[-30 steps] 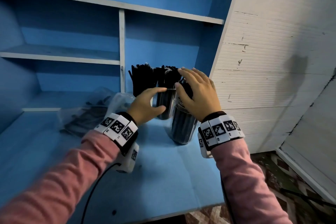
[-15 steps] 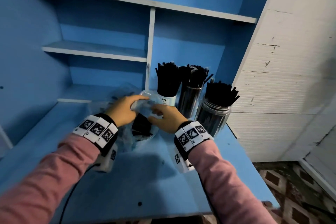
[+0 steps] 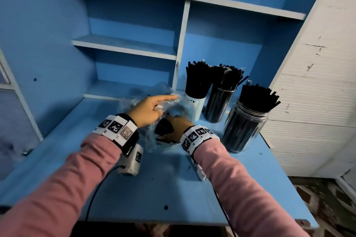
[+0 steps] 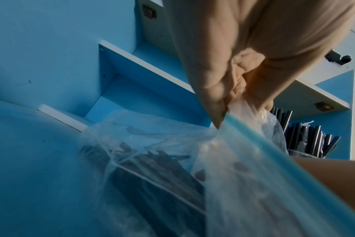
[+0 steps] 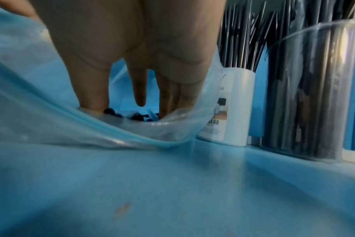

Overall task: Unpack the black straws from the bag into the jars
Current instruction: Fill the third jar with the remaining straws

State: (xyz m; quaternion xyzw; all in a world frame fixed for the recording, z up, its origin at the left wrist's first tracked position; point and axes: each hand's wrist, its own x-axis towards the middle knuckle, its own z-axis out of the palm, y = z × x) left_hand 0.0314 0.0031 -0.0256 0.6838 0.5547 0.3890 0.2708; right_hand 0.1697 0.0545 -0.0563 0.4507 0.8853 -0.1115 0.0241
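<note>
A clear plastic bag with a blue zip rim lies on the blue desk, black straws inside it. My left hand pinches the bag's rim between thumb and fingers, index finger pointing out. My right hand reaches into the bag's mouth, fingers straight and spread just above the straw ends. To the right stand a white cup, a glass jar and a larger clear jar, all packed with upright black straws.
The desk has blue shelves behind and a white divider post. A white panelled wall stands close on the right, beside the large jar. The desk's front edge is near me.
Both hands left the jars and came down-left to the bag. My left hand took the rim and lifted it; my right hand has gone deeper into the mouth.
</note>
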